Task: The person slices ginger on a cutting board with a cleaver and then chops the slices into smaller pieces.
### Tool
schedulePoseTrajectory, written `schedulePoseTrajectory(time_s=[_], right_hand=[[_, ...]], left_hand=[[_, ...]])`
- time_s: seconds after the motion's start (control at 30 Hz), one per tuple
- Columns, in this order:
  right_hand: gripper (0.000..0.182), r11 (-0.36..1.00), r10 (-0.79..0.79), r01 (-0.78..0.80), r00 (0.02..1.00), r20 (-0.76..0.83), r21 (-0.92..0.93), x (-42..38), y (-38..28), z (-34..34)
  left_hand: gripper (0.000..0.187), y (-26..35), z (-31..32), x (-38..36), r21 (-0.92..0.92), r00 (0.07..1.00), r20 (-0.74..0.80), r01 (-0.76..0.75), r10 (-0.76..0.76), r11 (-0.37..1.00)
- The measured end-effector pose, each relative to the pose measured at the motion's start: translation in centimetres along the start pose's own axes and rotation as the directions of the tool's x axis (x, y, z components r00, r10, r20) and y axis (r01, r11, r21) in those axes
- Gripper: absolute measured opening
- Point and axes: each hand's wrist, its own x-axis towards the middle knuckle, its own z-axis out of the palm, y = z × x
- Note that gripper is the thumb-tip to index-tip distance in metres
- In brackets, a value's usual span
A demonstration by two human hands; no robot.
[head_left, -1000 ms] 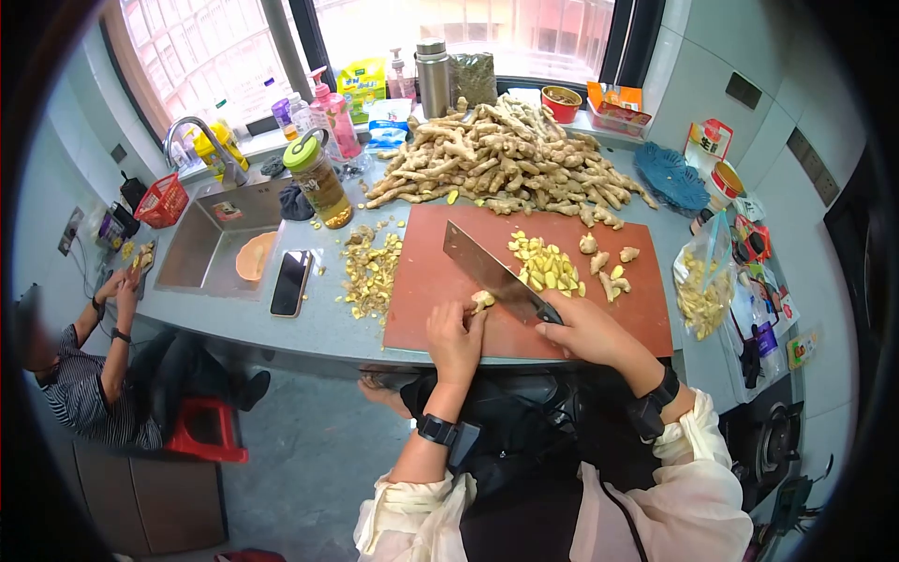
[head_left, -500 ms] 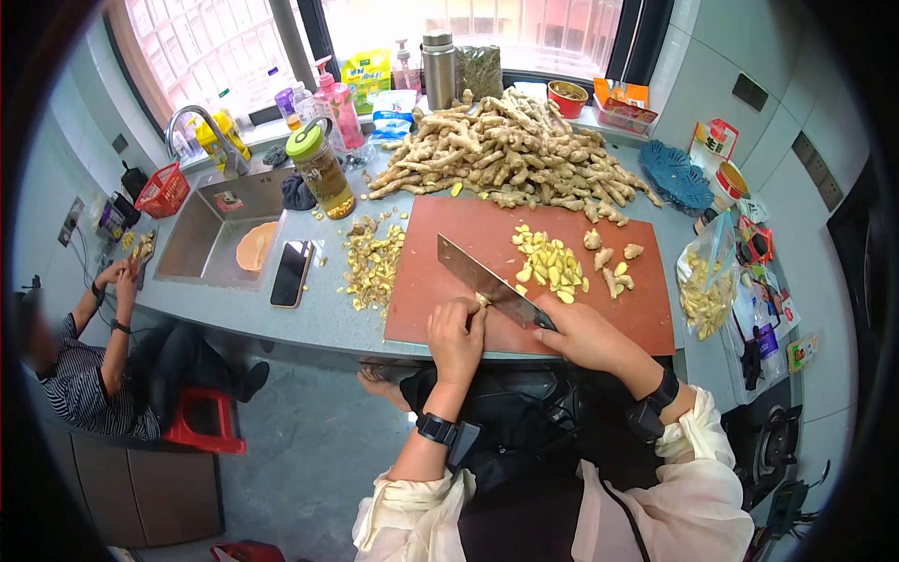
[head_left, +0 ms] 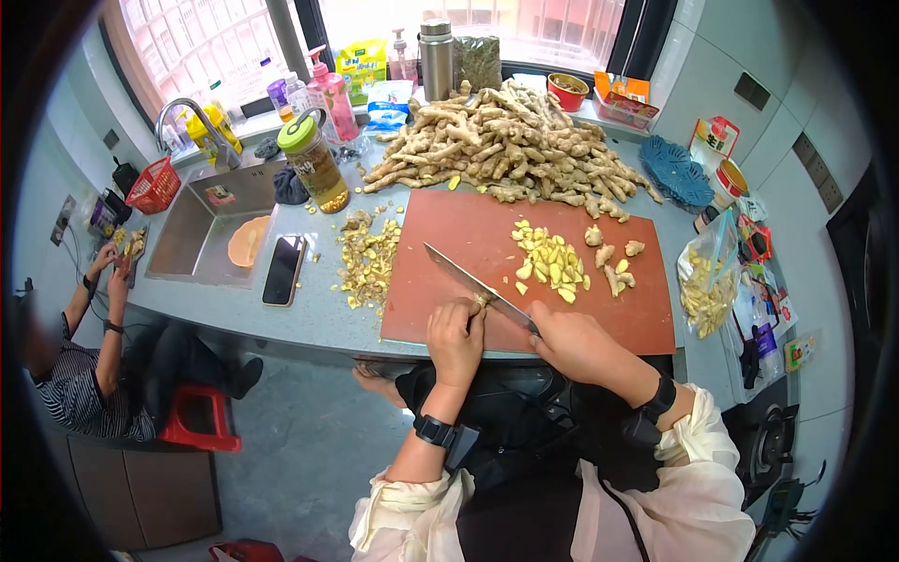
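Note:
My right hand (head_left: 579, 347) is wrapped round the handle of a cleaver (head_left: 479, 284), whose blade slants up and left over a reddish-brown cutting board (head_left: 421, 239). Beside the blade, the bent fingers of my left hand (head_left: 456, 339) pinch a small piece of ginger (head_left: 482, 299) against the board; much of it is hidden. Pale yellow ginger slices (head_left: 554, 262) lie beyond the blade. To their right are several knobs of unsliced ginger (head_left: 605, 254).
A large heap of ginger (head_left: 515, 140) stands behind the board. Ginger scraps (head_left: 367, 259), a phone (head_left: 284, 271) and a lidded jar (head_left: 316, 166) lie to the left, near the sink (head_left: 192, 245). A bag of ginger (head_left: 707, 281) is at right. Another person (head_left: 89, 375) sits at far left.
The cleaver blade has turned from showing its broad face to nearly edge-on, and its far end has dropped slightly left. My left hand stays in place on the ginger.

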Motion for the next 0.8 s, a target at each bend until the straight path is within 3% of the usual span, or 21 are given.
schedulePoseTrajectory(time_s=[0.07, 0.17, 0.5, 0.57, 0.6, 0.67, 0.7, 0.8], right_hand=[[0.016, 0.997, -0.078, 0.077, 0.994, -0.08, -0.011, 0.5, -0.1, 0.3], [0.015, 0.997, -0.08, 0.081, 0.994, -0.072, 0.004, 1.9, -0.7, 0.6], [0.022, 0.997, -0.062, 0.066, 0.992, -0.109, 0.035, 5.5, 1.0, 2.7], [0.03, 0.945, -0.12, 0.167, 0.977, -0.178, 0.281, 5.0, 2.6, 2.9], [0.03, 0.945, -0.121, 0.169, 0.976, -0.179, 0.279, 4.4, 2.7, 2.2], [0.039, 0.748, 0.062, -0.031, 0.998, -0.024, 0.663, 2.6, 2.2, 0.5], [0.039, 0.745, 0.065, -0.033, 0.998, -0.023, 0.666, 1.9, 2.3, 0.1], [0.04, 0.669, 0.153, -0.039, 0.984, -0.086, 0.742, 0.4, 3.0, -0.8]], left_hand=[[0.016, -0.1, -0.1, 0.0, 0.012, 1.0, 0.01, -0.001, 0.001, 1.0], [0.016, 0.0, -0.3, 0.0, 0.002, 1.0, 0.021, 0.02, -0.02, 1.0], [0.016, 0.0, -0.1, -0.2, 0.085, 1.0, 0.009, 0.015, -0.016, 0.996], [0.015, 0.0, -0.1, 0.1, 0.035, 0.996, -0.065, 0.062, -0.06, 0.997], [0.015, -0.1, -0.2, 0.3, 0.034, 0.996, -0.067, 0.062, -0.059, 0.998], [0.013, -0.4, -0.9, 0.7, 0.085, 0.987, -0.022, 0.162, -0.161, 0.983], [0.013, -0.4, -1.3, 0.9, 0.066, 0.972, 0.026, 0.23, -0.233, 0.971], [0.018, -0.4, -1.4, 1.8, 0.061, 0.986, -0.009, 0.169, -0.168, 0.984]])
